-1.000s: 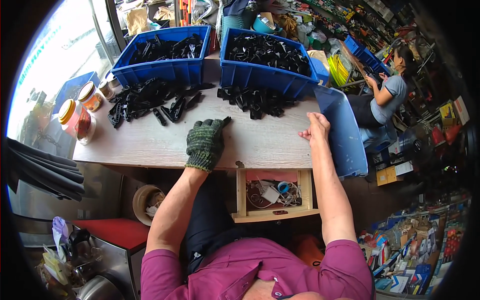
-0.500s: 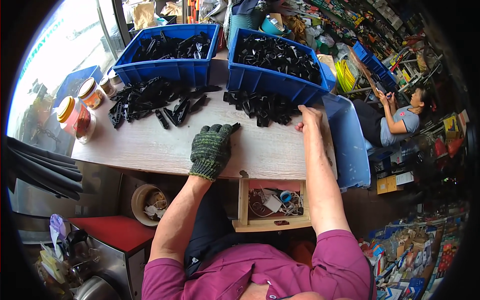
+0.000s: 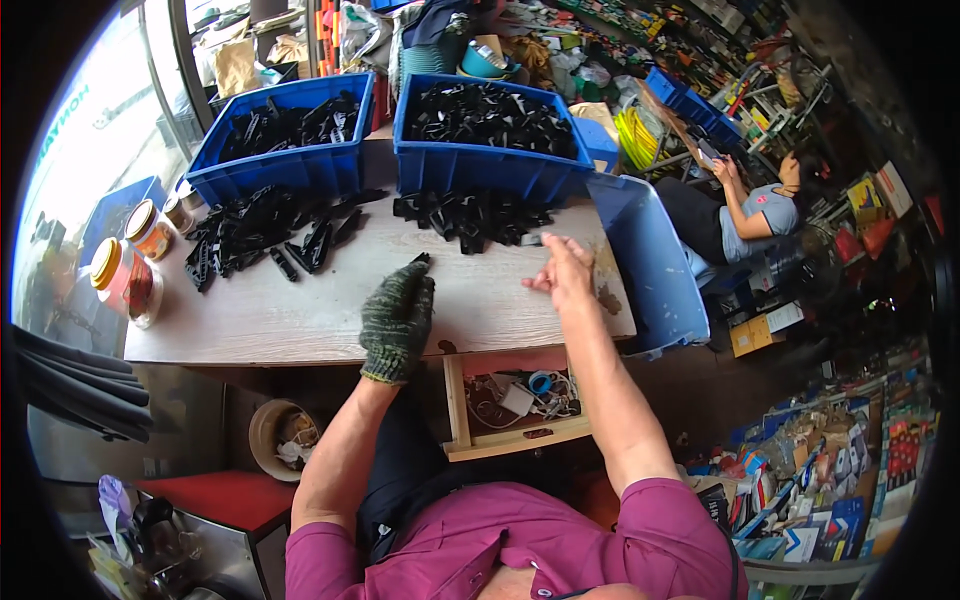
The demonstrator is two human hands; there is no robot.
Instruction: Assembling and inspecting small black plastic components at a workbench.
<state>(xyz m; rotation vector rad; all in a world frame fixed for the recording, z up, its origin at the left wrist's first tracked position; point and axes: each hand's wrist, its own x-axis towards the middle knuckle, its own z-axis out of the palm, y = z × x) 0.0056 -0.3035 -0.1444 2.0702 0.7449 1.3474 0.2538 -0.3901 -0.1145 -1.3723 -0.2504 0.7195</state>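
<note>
My left hand [image 3: 397,318], in a dark green knitted glove, is closed round a black plastic part; only its dark tip [image 3: 424,258] shows above the fingers. To the right, my bare right hand [image 3: 564,273] pinches a small black plastic piece [image 3: 531,240] between thumb and finger, its other fingers loosely bent. That piece is slightly blurred, beside the right end of a pile of small black pieces [image 3: 470,218]. A second pile, of longer black plastic parts [image 3: 240,235], lies on the left of the table [image 3: 300,320].
Two blue crates [image 3: 365,140] [image 3: 400,155] of black parts stand along the back. Jars [image 3: 125,275] line the left edge. A light blue bin [image 3: 655,265] adjoins the table's right side. Below the front edge, a drawer [image 3: 520,440] is pulled out. A seated person [image 3: 765,215] is at right.
My right hand has drawn back slightly from the small-piece pile, with a piece now showing at its fingertips. My left hand has turned more edge-on, still gripping its part. The whole view has shifted.
</note>
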